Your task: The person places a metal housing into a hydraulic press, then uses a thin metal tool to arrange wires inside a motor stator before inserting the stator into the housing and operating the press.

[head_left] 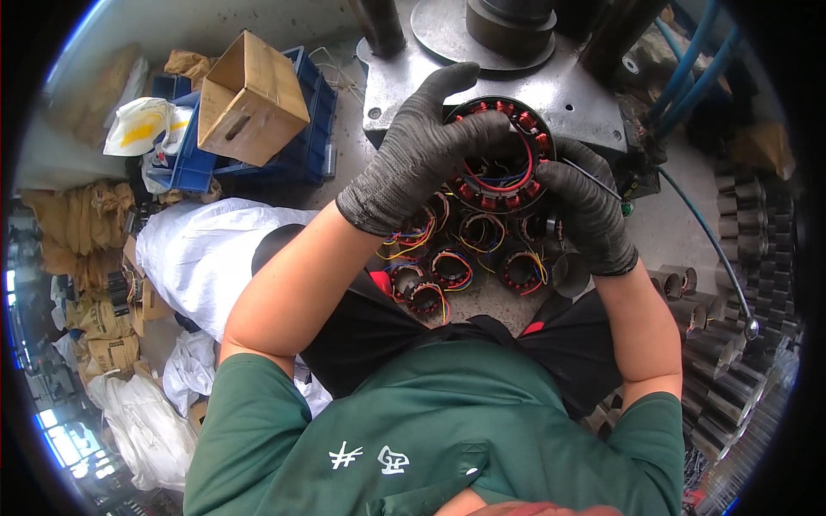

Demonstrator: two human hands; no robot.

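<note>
while one red-wound ring (495,203) was held up close below the camera, work on this piece was judged to be under way rather than finished. the left hand (417,150), gloved, pinched it, thumb across the front face and the other fingers partly hidden; the right hand (594,215), also gloved, appeared closed about a thin rod (594,178), its thumb at the ring's edge, though how firmly it pressed could not be told. beneath, on the floor (495,303), lay a cluster of similar rings (508,273) with coloured leads (544,271); whether these were completed or waiting was not shown. to the right, metal sleeves (723,353) lay in piles, and no ring could be made out inside them. farther off stood a steel machine base (400,99), and a cardboard box (249,99) rested tilted on a blue crate (320,120).
</note>
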